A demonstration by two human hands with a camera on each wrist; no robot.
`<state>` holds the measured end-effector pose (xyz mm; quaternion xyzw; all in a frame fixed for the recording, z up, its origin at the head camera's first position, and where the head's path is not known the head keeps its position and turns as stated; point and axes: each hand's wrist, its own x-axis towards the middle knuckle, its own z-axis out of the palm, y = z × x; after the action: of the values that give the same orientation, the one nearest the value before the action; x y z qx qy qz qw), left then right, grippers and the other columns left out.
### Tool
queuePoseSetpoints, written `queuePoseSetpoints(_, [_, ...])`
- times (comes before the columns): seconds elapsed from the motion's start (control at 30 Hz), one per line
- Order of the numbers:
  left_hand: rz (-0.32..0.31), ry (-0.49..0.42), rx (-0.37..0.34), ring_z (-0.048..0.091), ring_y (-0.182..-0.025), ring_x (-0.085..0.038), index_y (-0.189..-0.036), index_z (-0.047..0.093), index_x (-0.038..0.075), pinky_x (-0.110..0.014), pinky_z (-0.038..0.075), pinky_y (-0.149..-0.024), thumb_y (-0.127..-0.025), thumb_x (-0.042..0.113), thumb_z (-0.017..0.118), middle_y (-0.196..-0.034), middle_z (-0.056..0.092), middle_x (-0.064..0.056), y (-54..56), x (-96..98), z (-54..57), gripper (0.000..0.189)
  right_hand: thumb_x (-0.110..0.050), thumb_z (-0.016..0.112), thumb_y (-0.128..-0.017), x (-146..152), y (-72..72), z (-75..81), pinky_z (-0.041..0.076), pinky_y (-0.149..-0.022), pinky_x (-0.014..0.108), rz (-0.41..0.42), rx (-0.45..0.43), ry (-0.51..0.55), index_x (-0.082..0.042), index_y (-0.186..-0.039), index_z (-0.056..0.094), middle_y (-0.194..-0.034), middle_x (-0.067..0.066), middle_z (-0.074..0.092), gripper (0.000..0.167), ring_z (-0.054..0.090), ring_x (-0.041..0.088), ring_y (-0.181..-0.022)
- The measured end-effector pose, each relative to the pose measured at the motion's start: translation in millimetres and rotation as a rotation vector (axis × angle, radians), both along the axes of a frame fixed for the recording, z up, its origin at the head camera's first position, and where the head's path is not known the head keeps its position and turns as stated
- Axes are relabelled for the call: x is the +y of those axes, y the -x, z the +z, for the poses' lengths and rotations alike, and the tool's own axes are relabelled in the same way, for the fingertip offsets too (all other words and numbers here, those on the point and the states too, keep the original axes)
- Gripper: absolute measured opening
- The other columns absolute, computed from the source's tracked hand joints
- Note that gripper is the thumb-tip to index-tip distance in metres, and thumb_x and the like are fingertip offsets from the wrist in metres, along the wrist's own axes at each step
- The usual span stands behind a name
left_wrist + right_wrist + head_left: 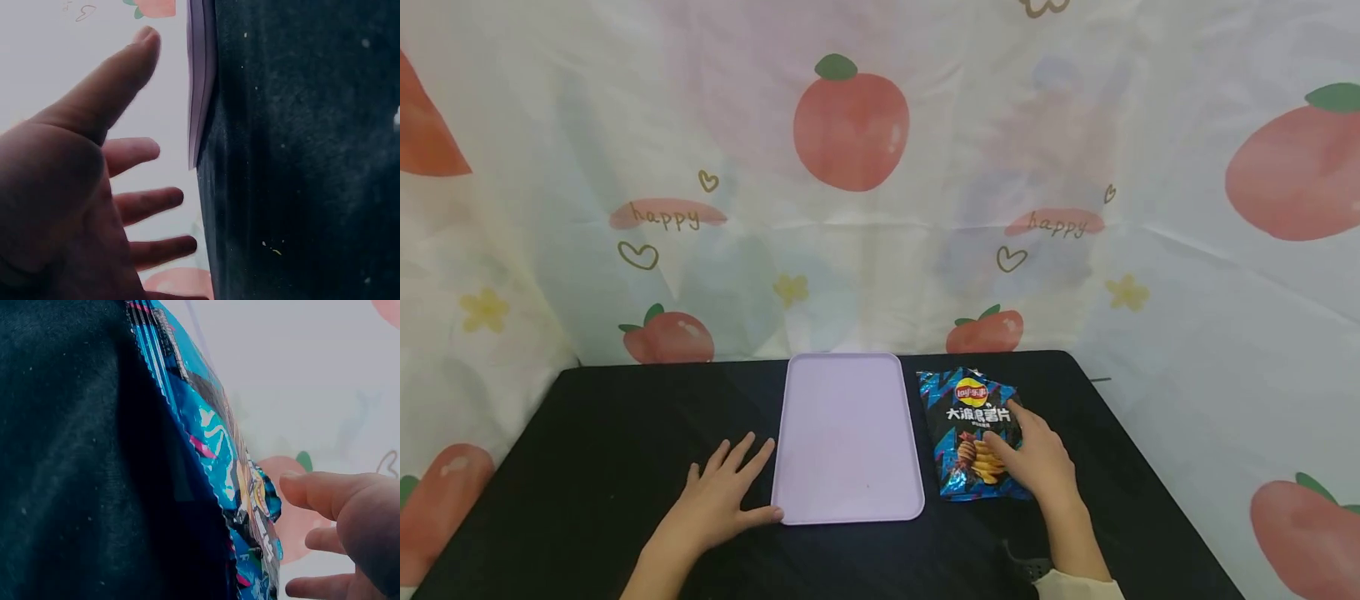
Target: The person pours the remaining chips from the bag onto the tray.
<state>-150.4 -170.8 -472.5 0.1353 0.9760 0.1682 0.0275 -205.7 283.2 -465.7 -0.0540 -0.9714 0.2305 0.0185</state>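
Observation:
A lilac rectangular tray (850, 437) lies flat on the black tabletop. Beside its left edge my left hand (718, 500) is spread with straight fingers, the thumb by the tray's near left corner; in the left wrist view that hand (69, 181) holds nothing, and the tray's edge (199, 75) runs past the thumb. To the right of the tray lies a blue and black bag of potato chips (973, 442). My right hand (1041, 454) is over the bag's right side, fingers loosely extended. In the right wrist view, the chip bag (206, 431) bulges beside the right hand (350, 525); contact is unclear.
The black-covered table (617, 467) extends to both sides of the tray. Behind it hangs a pale curtain (880, 275) printed with peaches, hearts and flowers. A dark strap (1030, 568) shows by the right sleeve (1078, 587).

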Motion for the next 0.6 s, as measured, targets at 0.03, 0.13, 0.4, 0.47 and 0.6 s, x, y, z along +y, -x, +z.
queuePoseSetpoints(0.03, [0.007,0.001,-0.022,0.031,-0.140,-0.056,-0.155,0.039,0.020,-0.085,0.026,-0.093,-0.076,0.070,0.071,-0.158,0.035,-0.019,-0.1,-0.1,-0.2,0.099,-0.058,0.059,-0.094,1.4,0.5,-0.2,0.032,-0.102,0.075,-0.003,-0.010,0.006,-0.008,-0.157,0.029,-0.156,0.028,0.031,0.086,0.034,0.054,-0.138])
queuePoseSetpoints(0.13, [0.032,-0.003,-0.081,0.026,-0.140,-0.060,-0.156,0.037,0.021,-0.089,0.020,-0.090,-0.075,0.072,0.070,-0.159,0.031,-0.022,-0.6,0.4,-1.6,0.101,-0.058,0.059,-0.094,5.9,1.7,0.1,0.029,-0.104,0.076,-0.014,-0.051,0.042,-0.007,-0.158,0.024,-0.157,0.030,0.028,0.089,0.030,0.055,-0.139])
queuePoseSetpoints(0.4, [0.065,-0.019,-0.167,0.011,-0.142,-0.065,-0.157,0.034,0.024,-0.093,0.009,-0.084,-0.078,0.073,0.066,-0.161,0.023,-0.027,0.5,2.2,-4.9,0.098,-0.054,0.055,-0.098,11.7,3.7,3.5,0.030,-0.104,0.075,-0.050,-0.124,0.155,-0.005,-0.159,0.018,-0.155,0.036,0.025,0.087,0.029,0.060,-0.137])
queuePoseSetpoints(0.47, [0.069,-0.023,-0.185,0.009,-0.142,-0.065,-0.157,0.034,0.025,-0.093,0.008,-0.083,-0.078,0.072,0.066,-0.161,0.021,-0.028,0.5,2.5,-6.1,0.097,-0.052,0.055,-0.098,12.4,4.1,2.0,0.030,-0.104,0.074,-0.061,-0.131,0.173,-0.005,-0.159,0.017,-0.156,0.035,0.025,0.085,0.029,0.059,-0.137])
queuePoseSetpoints(0.6, [0.073,-0.029,-0.208,0.007,-0.142,-0.065,-0.157,0.034,0.026,-0.094,0.007,-0.083,-0.078,0.073,0.066,-0.162,0.018,-0.028,-1.7,3.6,-7.7,0.097,-0.043,0.055,-0.100,14.3,5.5,-4.2,0.031,-0.105,0.072,-0.090,-0.106,0.250,-0.005,-0.159,0.017,-0.154,0.035,0.028,0.080,0.032,0.056,-0.136])
